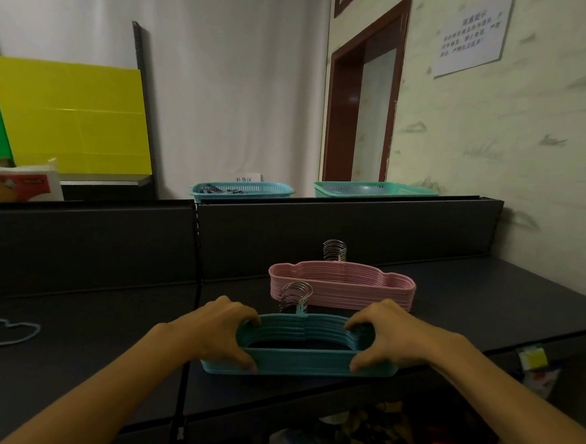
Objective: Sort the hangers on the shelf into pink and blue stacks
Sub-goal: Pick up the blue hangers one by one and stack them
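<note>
Both hands [302,334] grip blue stack [300,358] (pink [343,284] behind).

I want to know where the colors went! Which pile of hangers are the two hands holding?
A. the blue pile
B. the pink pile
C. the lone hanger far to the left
A: the left hand and right hand grip the ends of the blue pile; the pink pile sits untouched behind it.

Two plastic baskets [241,190] [373,188] atop back panel; yellow board [72,118] left; paper notice [472,32] on wall.
</note>
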